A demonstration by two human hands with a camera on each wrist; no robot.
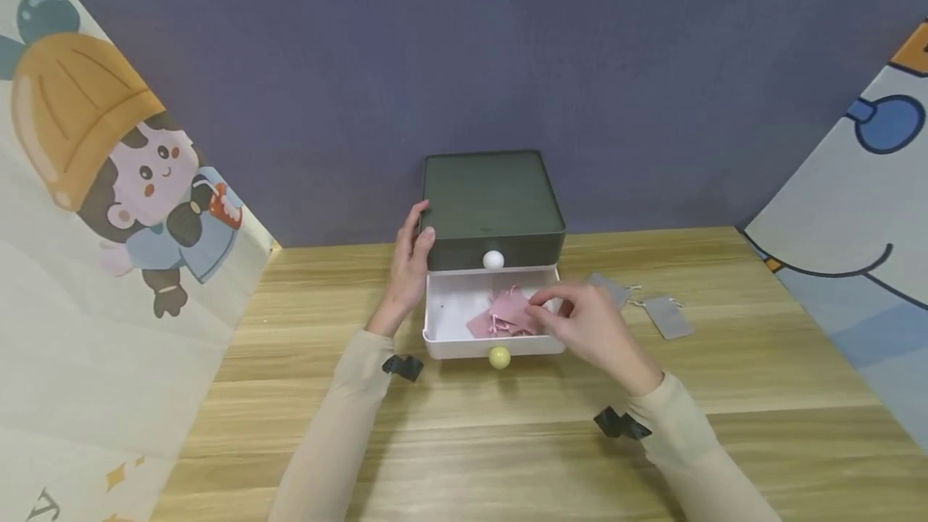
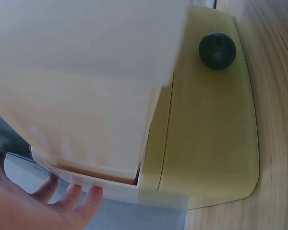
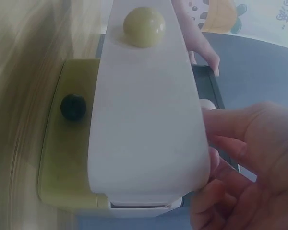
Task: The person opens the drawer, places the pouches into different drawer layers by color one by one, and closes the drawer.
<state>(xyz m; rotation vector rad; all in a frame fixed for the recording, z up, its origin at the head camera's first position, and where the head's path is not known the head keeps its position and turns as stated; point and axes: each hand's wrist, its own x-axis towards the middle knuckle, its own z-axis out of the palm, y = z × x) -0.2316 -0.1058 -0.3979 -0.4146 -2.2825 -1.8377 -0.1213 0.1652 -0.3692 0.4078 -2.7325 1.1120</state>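
Note:
A small drawer cabinet has a dark green top [image 1: 489,192], and its white middle drawer [image 1: 453,349] is pulled out. Several pink drawstring pouches [image 1: 500,322] lie in that drawer. My right hand [image 1: 587,325] reaches over the drawer's right side, thumb and forefinger pinching the edge of a pink pouch [image 1: 516,306]. In the right wrist view the drawer front hides the pouches. Against the cabinet's left side rests my left hand [image 1: 408,268], thumb by the front corner; the left wrist view shows its fingertips [image 2: 91,199] touching the white side wall.
Two grey drawstring pouches, one nearer [image 1: 669,317] and one farther [image 1: 611,290], lie on the wooden table [image 1: 464,441] right of the cabinet. Below the open drawer is a yellow-green drawer [image 2: 211,129] with a dark knob [image 2: 217,50]. A dark blue-grey wall [image 1: 348,87] stands behind.

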